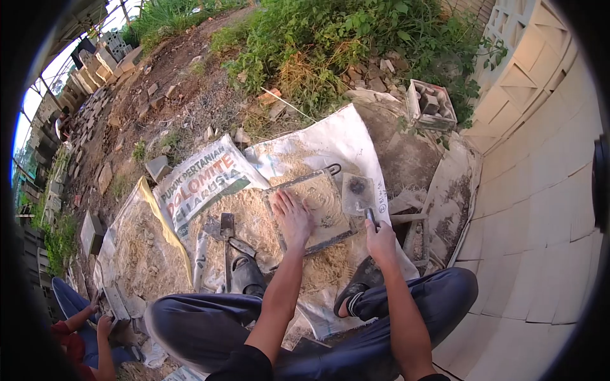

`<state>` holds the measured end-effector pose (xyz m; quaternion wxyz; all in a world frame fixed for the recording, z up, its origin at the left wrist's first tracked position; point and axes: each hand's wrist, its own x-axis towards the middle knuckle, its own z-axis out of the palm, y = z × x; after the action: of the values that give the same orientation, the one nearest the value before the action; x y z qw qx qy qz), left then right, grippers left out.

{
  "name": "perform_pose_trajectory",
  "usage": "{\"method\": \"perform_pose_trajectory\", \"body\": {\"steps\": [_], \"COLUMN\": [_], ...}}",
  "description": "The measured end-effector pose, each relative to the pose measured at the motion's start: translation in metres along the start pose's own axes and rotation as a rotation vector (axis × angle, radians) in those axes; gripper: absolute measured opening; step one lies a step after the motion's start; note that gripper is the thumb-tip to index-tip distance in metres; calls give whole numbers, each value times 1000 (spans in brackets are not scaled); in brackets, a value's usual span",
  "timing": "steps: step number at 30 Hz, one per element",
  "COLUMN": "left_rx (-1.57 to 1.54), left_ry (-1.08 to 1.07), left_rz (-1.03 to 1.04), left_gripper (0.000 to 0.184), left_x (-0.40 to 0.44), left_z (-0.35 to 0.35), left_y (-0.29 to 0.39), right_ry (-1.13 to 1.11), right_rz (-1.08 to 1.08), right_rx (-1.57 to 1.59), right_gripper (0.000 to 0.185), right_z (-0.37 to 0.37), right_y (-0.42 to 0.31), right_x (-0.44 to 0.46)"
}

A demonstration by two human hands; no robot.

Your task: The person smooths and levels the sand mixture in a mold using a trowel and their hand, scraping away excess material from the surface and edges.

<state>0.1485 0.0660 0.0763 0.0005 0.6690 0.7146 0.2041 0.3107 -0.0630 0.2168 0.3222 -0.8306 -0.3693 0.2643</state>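
Note:
My left hand (293, 219) lies flat, fingers stretched, on the sandy fill of a square dark-rimmed mold (318, 242). A metal loop sticks out from the mold's far edge. My right hand (381, 242) is wrapped around the dark handle of a trowel (351, 202). Its flat, pale, squarish blade is beside the mold's right edge, with a dark patch on it. Left of the mold, a small dark-headed tool with a long handle (227, 254) lies on the sand, close to my left shoe.
Pale sand (147, 257) covers spread white sacks (346, 134), one printed DOLOMITE (202, 184). A crate of rubble (432, 106) stands at the back right, near a pale block wall (534, 209). Another person's hands (101, 317) hold a greyish slab-like piece at lower left.

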Motion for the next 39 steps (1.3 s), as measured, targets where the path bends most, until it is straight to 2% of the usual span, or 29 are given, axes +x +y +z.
{"method": "perform_pose_trajectory", "body": {"steps": [2,8,10,11,13,14,15,17,18,20,21,22,23,26,31,33,39], "left_rx": [-91,-123,-144,-146,-25,34,34,-414,-406,-358,-352,-224,-95,-134,-102,-45,3], "left_ry": [-79,-108,-240,-246,-135,-68,-57,-97,-89,-208,-205,-357,-511,-377,-494,-623,-658], "left_rz": [160,260,626,623,384,268,277,39,46,475,477,580,678,583,580,580,616], "left_gripper": [64,61,60,60,58,57,57,58,58,57,57,57,56,60,60,59,65], "left_x": [15,35,44,48,61,71,82,97,101,99,93,84,74,36,19,7,-53], "left_z": [23,41,45,46,45,43,34,6,-9,-30,-28,-19,-10,31,3,-4,3], "left_y": [21,67,57,49,22,14,9,1,5,20,24,24,22,15,21,24,26], "right_ry": [18,48,-19,-22,-10,1,-47,-93,-135,-177,-256,-334,-335,-380,-434,-491,-559], "right_rz": [24,-2,32,37,-103,-103,-142,-183,-198,-211,-112,-16,-20,-11,-123,-81,11], "right_rx": [-63,-131,-131,-136,-58,-51,-94,-124,-192,-249,-337,-428,-427,-508,-485,-482,-480], "right_gripper": [41,40,40,40,40,40,40,40,39,38,39,40,40,45,48,48,55], "right_z": [-2,0,-2,-1,5,12,25,56,74,94,99,102,101,89,72,59,33], "right_y": [-1,3,-8,-12,-25,-30,-32,-35,-36,-42,-44,-46,-45,-34,-21,-17,13], "right_x": [-3,0,0,2,4,11,22,38,44,41,37,34,31,31,18,6,-39]}}
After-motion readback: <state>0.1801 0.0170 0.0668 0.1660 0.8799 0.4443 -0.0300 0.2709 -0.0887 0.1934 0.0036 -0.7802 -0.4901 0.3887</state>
